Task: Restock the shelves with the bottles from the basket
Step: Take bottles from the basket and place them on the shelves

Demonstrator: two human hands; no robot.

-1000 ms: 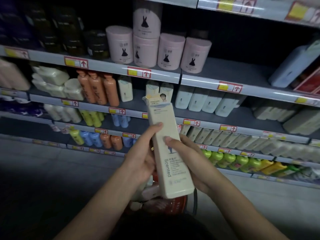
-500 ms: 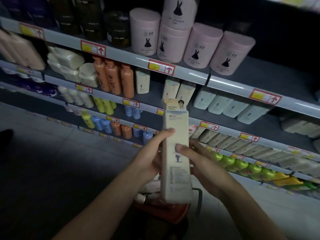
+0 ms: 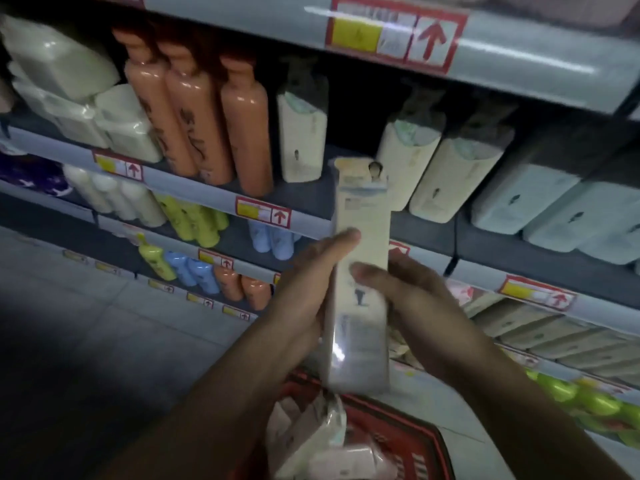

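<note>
- A tall cream bottle [image 3: 360, 271] is standing upright in the air in front of the shelves, above the red basket [image 3: 398, 438], and it is blurring slightly.
- The left hand [image 3: 304, 299] is gripping the bottle's left side, its thumb lying across the front.
- The right hand [image 3: 412, 306] is clasping the right side, its thumb pressing the front just below the left thumb.
- The basket is sitting low at the frame's bottom, holding pale wrapped packs [image 3: 322, 441] that are reaching up toward the bottle's base.
- Behind the bottle's top, the middle shelf [image 3: 194, 188] is showing a dark gap between a single cream bottle [image 3: 303, 140] on the left and two leaning cream bottles [image 3: 433, 168] on the right.
- Three orange bottles [image 3: 201, 116] are standing left of that single cream bottle, with white wrapped packs [image 3: 79, 98] further left.
- Pale blue-white bottles [image 3: 554, 209] are lying tilted at the right end of the same shelf.
- A price tag with a red arrow [image 3: 394, 36] is hanging on the shelf edge above.
- Lower shelves are carrying yellow bottles [image 3: 194, 220], blue bottles [image 3: 194, 271], and green bottles [image 3: 588, 400] at the far right.
</note>
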